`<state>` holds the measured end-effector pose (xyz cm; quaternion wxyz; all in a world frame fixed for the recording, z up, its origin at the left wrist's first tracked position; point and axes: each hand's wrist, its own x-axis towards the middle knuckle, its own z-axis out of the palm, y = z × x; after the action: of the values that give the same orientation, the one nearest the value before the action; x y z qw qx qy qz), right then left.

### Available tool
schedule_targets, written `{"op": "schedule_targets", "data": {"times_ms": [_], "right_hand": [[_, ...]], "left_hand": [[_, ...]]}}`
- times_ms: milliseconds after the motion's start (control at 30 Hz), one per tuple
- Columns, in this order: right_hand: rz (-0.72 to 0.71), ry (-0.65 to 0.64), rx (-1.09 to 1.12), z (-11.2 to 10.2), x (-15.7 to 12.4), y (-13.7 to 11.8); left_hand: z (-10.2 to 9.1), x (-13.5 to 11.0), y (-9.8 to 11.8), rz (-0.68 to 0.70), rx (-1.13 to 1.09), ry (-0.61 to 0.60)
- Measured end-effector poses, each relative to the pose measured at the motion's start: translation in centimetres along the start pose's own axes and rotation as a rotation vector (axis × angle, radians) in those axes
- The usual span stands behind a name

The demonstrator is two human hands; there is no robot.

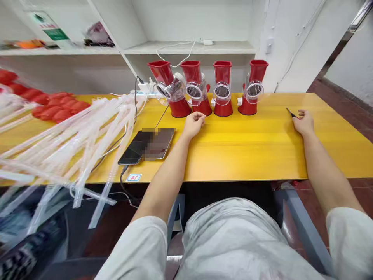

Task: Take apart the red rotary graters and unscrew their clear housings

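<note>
Four red rotary graters [223, 89], clear drums, standing in a row on the yellow tabletop [256, 155]; no legible lettering. My left hand [194, 124]: empty, relaxed, just before them. My right hand [303, 122]: curled against a small black tool [291, 113], grip unclear.

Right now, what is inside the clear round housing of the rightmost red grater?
A perforated metal grating drum sits inside the clear round housing of the rightmost red grater. The opaque red base hides whatever lies below it.

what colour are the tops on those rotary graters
The hopper of each rotary grater is red; it shows best in the head view.
</note>
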<state>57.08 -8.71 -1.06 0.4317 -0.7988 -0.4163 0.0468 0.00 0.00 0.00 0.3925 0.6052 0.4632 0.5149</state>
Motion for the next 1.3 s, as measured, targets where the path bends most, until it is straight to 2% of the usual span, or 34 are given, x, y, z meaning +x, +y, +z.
{"op": "schedule_targets", "data": {"times_ms": [1300], "right_hand": [[0.03,-0.066,-0.067,-0.6,-1.0,-1.5]], "left_hand": [[-0.3,-0.4,0.1,0.024,-0.006,-0.024]]}}
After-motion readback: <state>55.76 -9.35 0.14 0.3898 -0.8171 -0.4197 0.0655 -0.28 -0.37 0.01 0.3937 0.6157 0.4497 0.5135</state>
